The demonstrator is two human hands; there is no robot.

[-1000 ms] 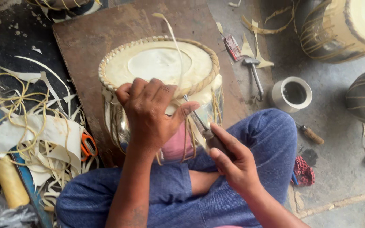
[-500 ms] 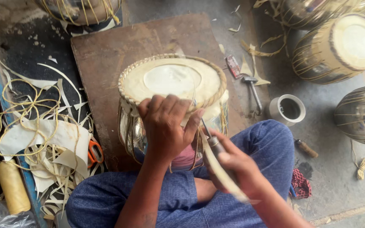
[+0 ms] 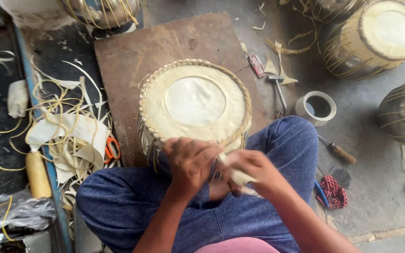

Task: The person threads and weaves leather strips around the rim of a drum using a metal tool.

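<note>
The tabla drum [image 3: 195, 103] stands upright on a wooden board [image 3: 165, 42], against the person's lap. Left hand [image 3: 191, 164] grips its near rim; right hand [image 3: 254, 171] is clenched around a pale leather strap [image 3: 240, 178].

Premises: a floor-level drum-making workshop. Evidence: a cream-skinned hand drum with braided rim [image 3: 194, 100] stands on a brown wooden board [image 3: 132, 51]. More strap-laced drums [image 3: 376, 37] stand on the grey concrete floor [image 3: 371, 187]. Pale hide strips and offcuts [image 3: 66, 136] lie heaped beside orange-handled scissors [image 3: 112, 149]. A small metal hammer [image 3: 276, 86] and a wooden-handled tool [image 3: 338, 151] lie loose.
</note>
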